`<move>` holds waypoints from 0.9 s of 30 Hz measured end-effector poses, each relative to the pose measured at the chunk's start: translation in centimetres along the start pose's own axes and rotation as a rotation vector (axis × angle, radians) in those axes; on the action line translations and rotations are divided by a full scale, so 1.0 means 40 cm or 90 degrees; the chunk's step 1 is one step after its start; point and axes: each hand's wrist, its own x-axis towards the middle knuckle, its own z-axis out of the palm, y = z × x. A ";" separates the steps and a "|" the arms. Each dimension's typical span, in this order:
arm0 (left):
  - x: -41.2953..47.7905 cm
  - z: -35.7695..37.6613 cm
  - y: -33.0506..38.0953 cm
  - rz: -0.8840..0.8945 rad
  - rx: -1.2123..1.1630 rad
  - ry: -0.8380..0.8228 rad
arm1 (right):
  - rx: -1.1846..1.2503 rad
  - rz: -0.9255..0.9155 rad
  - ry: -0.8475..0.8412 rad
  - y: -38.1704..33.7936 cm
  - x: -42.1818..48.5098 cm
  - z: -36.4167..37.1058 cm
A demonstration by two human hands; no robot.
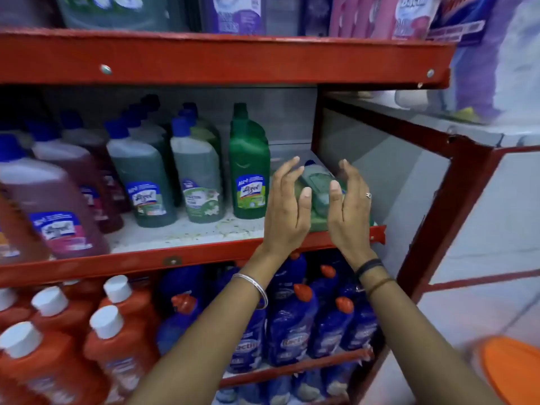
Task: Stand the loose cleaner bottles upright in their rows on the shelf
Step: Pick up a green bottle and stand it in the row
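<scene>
A green cleaner bottle (317, 185) with a blue cap lies flat at the right end of the middle shelf (181, 232), cap pointing to the back. My left hand (287, 206) is on its left side and my right hand (347, 206) on its right, both with fingers spread, close to the bottle without closing on it. Just left of my hands a dark green bottle (249, 165) stands upright. Further left stand rows of pale green bottles (198, 176) and pink bottles (55, 206), all with blue caps.
The red metal rack has a glass side panel (380, 176) right beside my right hand. Orange bottles (111, 340) and blue bottles (292, 323) fill the shelf below. Purple and pink packs (236, 13) sit on the top shelf. An orange object (511, 372) is at bottom right.
</scene>
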 end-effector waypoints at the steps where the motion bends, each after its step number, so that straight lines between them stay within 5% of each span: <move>1: -0.001 0.026 -0.009 -0.022 -0.004 0.009 | -0.003 0.021 0.008 0.023 0.005 -0.004; 9: 0.010 0.182 -0.083 -0.277 0.033 -0.039 | -0.074 0.150 -0.095 0.152 0.057 0.008; 15: 0.084 0.193 -0.086 -0.551 -0.073 -0.072 | -0.121 0.245 -0.260 0.141 0.164 0.016; 19: 0.152 0.179 -0.088 -0.756 -0.148 -0.053 | 0.003 0.409 -0.308 0.133 0.230 0.033; 27: 0.107 0.061 -0.047 -0.692 -0.317 -0.073 | 0.239 0.447 -0.239 0.072 0.162 0.036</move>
